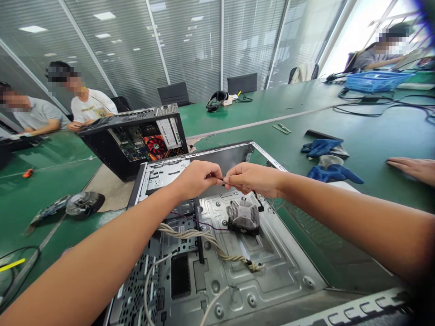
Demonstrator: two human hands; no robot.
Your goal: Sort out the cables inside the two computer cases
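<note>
My left hand (199,179) and my right hand (249,177) meet above an open computer case (282,267) lying on its side. The fingers of both are pinched at one small dark thing, too small to name. Below them on the bare metal panel rests a CPU cooler (244,214) with a finned heatsink, near my right hand. A twisted bundle of pale cables (217,246) crosses the case, and a thin purple wire runs towards the cooler.
Behind stands another computer tower (132,136) with a red fan. Blue gloves (326,158) and another person's hand (413,168) are at right. A loose fan (83,203) lies left; a blue basket (370,81) stands far right. Several people sit around the green table (292,113).
</note>
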